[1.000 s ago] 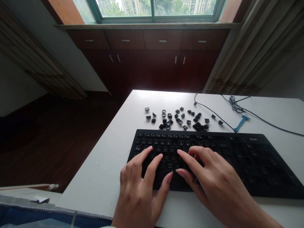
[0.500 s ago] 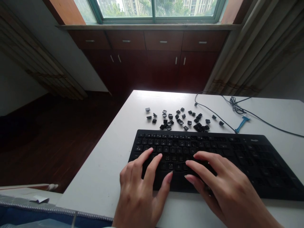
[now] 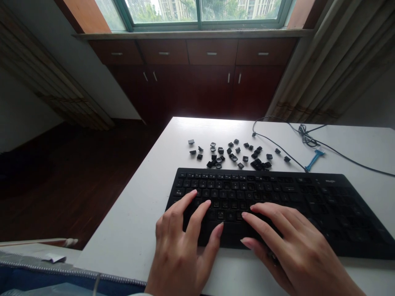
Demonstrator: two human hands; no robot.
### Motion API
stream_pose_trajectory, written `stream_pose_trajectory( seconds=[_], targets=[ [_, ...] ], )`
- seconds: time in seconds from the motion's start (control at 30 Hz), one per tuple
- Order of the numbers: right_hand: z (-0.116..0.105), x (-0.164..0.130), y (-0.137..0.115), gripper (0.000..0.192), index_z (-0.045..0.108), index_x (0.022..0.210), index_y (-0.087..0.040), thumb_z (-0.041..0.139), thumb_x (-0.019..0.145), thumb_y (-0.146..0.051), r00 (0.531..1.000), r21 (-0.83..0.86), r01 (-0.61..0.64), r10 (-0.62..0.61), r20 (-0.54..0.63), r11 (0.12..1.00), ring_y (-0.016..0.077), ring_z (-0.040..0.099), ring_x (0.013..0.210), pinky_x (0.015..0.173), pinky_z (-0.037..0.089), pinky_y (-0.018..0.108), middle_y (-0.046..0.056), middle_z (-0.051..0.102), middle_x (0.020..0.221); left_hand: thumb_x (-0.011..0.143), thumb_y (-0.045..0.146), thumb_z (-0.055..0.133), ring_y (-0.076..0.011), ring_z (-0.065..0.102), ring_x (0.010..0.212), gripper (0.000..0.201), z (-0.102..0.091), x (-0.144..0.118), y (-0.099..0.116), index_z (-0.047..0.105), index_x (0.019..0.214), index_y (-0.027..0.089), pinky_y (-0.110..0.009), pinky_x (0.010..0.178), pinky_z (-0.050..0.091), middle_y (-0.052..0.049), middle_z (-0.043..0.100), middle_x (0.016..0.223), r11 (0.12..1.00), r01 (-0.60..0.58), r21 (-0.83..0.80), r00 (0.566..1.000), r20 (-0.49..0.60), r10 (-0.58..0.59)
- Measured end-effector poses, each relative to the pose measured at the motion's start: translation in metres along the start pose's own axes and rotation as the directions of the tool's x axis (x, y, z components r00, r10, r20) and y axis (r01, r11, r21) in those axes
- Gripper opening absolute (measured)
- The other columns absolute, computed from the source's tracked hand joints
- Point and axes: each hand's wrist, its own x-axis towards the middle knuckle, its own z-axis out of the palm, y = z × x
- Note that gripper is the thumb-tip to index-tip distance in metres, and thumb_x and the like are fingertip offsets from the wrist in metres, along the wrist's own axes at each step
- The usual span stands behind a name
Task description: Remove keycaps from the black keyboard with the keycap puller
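A black keyboard [image 3: 293,197] lies on the white table, with keycaps gone from several of its places, mostly on its right half. My left hand [image 3: 185,242] rests over its left part, fingers spread, index and middle fingertips on the letter keys and the thumb near the front edge. Over the middle letter keys, my right hand [image 3: 286,238] has its index and middle fingers stretched out and its thumb at the keyboard's front edge. Small dark bits show beneath the right palm; I cannot make out what they are. Loose black keycaps [image 3: 233,158] lie scattered behind the keyboard.
Behind the keyboard on the white table [image 3: 135,209] lies a blue brush-like tool [image 3: 314,159]. A black cable [image 3: 348,156] loops across the back right. Brown cabinets [image 3: 191,82] stand beyond the table, under a window. Blue fabric [image 3: 61,281] shows at bottom left.
My right hand's fingertips have shifted slightly down and toward the front of the keyboard. My left hand stays almost in place. The view has moved very slightly.
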Motion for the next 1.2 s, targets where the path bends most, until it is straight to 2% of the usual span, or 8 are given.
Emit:
stream_pose_trajectory(
  seconds=[0.4, 0.8, 1.07, 1.2],
  targets=[
    [0.004, 0.010, -0.004, 0.029, 0.072, 0.118, -0.010, 0.062, 0.097, -0.027, 0.996, -0.027, -0.081, 0.082, 0.035, 0.996, 0.0281, 0.066, 0.096, 0.078, 0.056, 0.043, 0.016, 0.072, 0.108, 0.094, 0.024, 0.067, -0.0321, 0.054, 0.127, 0.038, 0.000, 0.000, 0.001, 0.060, 0.131, 0.019, -0.047, 0.104, 0.043, -0.016, 0.053, 0.142, 1.000, 0.004, 0.004, 1.000, 0.011, -0.004],
    [0.005, 0.009, -0.005, 0.026, 0.073, 0.115, -0.012, 0.063, 0.097, -0.028, 0.995, -0.013, -0.096, 0.096, 0.019, 0.995, 0.0288, 0.066, 0.097, 0.081, 0.056, 0.044, 0.016, 0.071, 0.108, 0.094, 0.024, 0.067, -0.0318, 0.054, 0.127, 0.040, -0.001, 0.001, 0.000, 0.059, 0.132, 0.018, -0.046, 0.105, 0.041, -0.016, 0.052, 0.142, 1.000, -0.006, -0.002, 1.000, 0.018, 0.006],
    [-0.013, -0.002, 0.011, 0.009, 0.067, 0.100, -0.016, 0.067, 0.096, -0.025, 0.990, 0.133, -0.143, 0.143, 0.009, 0.981, 0.0189, 0.063, 0.102, 0.086, 0.052, 0.029, 0.011, 0.065, 0.109, 0.094, 0.024, 0.067, -0.0317, 0.054, 0.128, 0.039, -0.002, 0.001, 0.000, 0.060, 0.131, 0.018, -0.046, 0.105, 0.041, -0.016, 0.052, 0.142, 1.000, 0.003, -0.009, 1.000, 0.016, -0.003],
    [-0.020, -0.010, 0.022, 0.012, 0.064, 0.096, -0.017, 0.068, 0.096, -0.028, 0.988, 0.135, -0.155, 0.156, 0.007, 0.979, 0.0161, 0.062, 0.095, 0.081, 0.050, 0.027, 0.009, 0.065, 0.102, 0.094, 0.024, 0.067, -0.0311, 0.054, 0.127, 0.038, -0.001, 0.001, 0.001, 0.061, 0.131, 0.019, -0.046, 0.105, 0.042, -0.016, 0.053, 0.142, 1.000, 0.007, -0.015, 1.000, 0.010, -0.007]
  ],
)
